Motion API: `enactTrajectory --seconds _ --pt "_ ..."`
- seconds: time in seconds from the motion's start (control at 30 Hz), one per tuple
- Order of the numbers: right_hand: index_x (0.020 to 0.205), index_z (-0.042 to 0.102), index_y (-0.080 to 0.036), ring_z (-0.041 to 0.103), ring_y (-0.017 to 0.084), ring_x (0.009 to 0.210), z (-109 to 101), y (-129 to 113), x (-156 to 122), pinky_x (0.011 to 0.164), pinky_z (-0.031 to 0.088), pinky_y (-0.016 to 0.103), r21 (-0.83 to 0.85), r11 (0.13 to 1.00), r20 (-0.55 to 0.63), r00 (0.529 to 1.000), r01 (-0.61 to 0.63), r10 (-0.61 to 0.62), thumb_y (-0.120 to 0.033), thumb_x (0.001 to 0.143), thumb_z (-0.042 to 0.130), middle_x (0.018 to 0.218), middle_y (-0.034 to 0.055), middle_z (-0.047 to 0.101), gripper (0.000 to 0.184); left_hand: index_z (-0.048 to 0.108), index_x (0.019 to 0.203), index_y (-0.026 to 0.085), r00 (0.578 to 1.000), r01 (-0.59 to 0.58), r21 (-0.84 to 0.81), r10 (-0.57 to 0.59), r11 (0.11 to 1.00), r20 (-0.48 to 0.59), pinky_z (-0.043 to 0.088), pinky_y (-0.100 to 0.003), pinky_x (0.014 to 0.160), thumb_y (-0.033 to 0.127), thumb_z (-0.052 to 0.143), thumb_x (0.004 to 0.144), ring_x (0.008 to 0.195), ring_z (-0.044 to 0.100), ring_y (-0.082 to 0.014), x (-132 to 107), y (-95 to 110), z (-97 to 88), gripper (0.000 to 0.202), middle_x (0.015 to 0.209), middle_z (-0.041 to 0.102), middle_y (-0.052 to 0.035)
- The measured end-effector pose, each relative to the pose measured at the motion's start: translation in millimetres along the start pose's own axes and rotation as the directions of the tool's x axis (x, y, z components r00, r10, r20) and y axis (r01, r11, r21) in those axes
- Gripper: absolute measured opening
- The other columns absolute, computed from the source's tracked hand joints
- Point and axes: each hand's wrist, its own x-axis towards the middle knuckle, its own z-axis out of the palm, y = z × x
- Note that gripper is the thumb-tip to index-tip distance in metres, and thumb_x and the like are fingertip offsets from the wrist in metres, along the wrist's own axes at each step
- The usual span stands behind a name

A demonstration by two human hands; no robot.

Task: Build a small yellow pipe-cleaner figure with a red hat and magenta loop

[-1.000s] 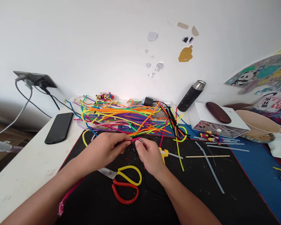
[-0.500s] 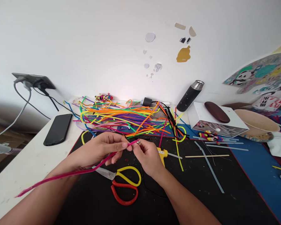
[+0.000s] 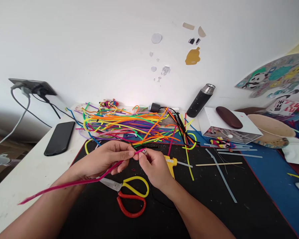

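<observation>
My left hand (image 3: 114, 156) pinches a magenta pipe cleaner (image 3: 72, 182) between thumb and fingers. The long end of that stem trails back over my left forearm to the lower left. Closed around a small silver metal tool, apparently a nail clipper (image 3: 145, 151), my right hand (image 3: 155, 169) touches the stem's other end; most of the tool is hidden in the fingers. Below the hands lie scissors (image 3: 119, 187) with one yellow and one red handle, blades apart, on the black mat (image 3: 189, 205). A yellow glue gun (image 3: 171, 163) is partly behind my right hand.
A heap of coloured pipe cleaners (image 3: 129, 124) spreads along the wall. At left lies a phone (image 3: 59, 137). A black flask (image 3: 199, 101), a white box (image 3: 211, 118), glue sticks (image 3: 224, 181), a wooden stick (image 3: 219, 164) and a bowl (image 3: 269, 126) occupy the right side.
The view has shifted slightly, so everything sits a little further left. Both hands keep their grip, and the pipe cleaner's free end at the lower left sits slightly higher.
</observation>
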Motion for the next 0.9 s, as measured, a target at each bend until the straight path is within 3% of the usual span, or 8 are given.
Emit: enactTrajectory --seconds 0.2,0.37,0.57,0.67,0.77,0.9 --pt "0.064 0.046 -0.023 0.034 0.012 0.057 -2.0 1.6 1.3 0.053 0.026 0.029 0.009 1.000 -0.012 1.000 0.002 -0.002 -0.044 0.094 0.059 0.058 -0.0049 0.042 0.039 0.072 0.091 0.015 1.000 0.005 -0.009 -0.005 1.000 -0.006 0.027 -0.019 0.039 0.057 0.080 0.089 0.041 0.039 -0.0074 1.0 -1.2 -2.1 0.043 0.054 0.058 0.0029" --pt "0.066 0.038 -0.026 0.029 0.012 0.054 -5.0 18.4 7.0 0.050 0.024 0.028 0.190 0.982 -0.061 0.998 -0.011 0.022 -0.061 0.100 0.058 0.057 -0.0070 0.032 0.053 0.074 0.095 0.014 1.000 -0.007 0.027 0.007 1.000 -0.016 0.028 -0.019 0.041 0.058 0.078 0.090 0.042 0.041 -0.0078 -0.7 2.0 -2.4 0.045 0.053 0.057 0.0031" --pt "0.072 0.043 -0.025 0.024 0.011 0.055 -4.5 22.6 4.5 0.050 0.021 0.028 0.308 0.950 0.127 0.992 -0.057 0.018 -0.074 0.098 0.060 0.063 -0.0074 0.031 0.058 0.073 0.092 0.015 0.997 -0.056 0.101 0.060 0.993 -0.044 0.032 -0.020 0.042 0.062 0.077 0.091 0.045 0.042 -0.0082 -4.3 7.2 -4.2 0.047 0.055 0.058 0.0027" --pt "0.074 0.044 -0.024 0.029 0.012 0.057 -6.7 14.4 0.5 0.053 0.024 0.029 0.227 0.974 0.182 0.983 -0.021 -0.021 -0.071 0.103 0.056 0.067 -0.0055 0.036 0.057 0.069 0.087 0.016 0.992 -0.096 0.103 0.103 0.990 -0.072 0.031 -0.020 0.043 0.060 0.078 0.091 0.045 0.043 -0.0080 -7.9 10.0 -8.3 0.045 0.055 0.057 0.0033" --pt "0.074 0.052 -0.022 0.040 0.014 0.062 -9.2 4.9 -2.6 0.059 0.030 0.029 0.031 0.997 0.226 0.972 0.064 -0.069 -0.061 0.107 0.055 0.068 -0.0030 0.047 0.051 0.068 0.087 0.016 0.985 -0.131 0.112 0.142 0.985 -0.099 0.030 -0.020 0.042 0.059 0.077 0.092 0.044 0.044 -0.0079 -11.6 13.8 -11.9 0.044 0.055 0.057 0.0038" --pt "0.078 0.058 -0.021 0.044 0.013 0.059 -4.8 -3.0 -5.7 0.059 0.029 0.029 -0.151 0.976 0.318 0.942 0.158 -0.103 -0.048 0.107 0.057 0.065 -0.0040 0.053 0.039 0.067 0.088 0.016 0.979 -0.166 0.148 0.181 0.975 -0.093 0.033 -0.020 0.043 0.058 0.076 0.094 0.045 0.044 -0.0084 -16.2 19.0 -12.5 0.042 0.055 0.058 0.0038"
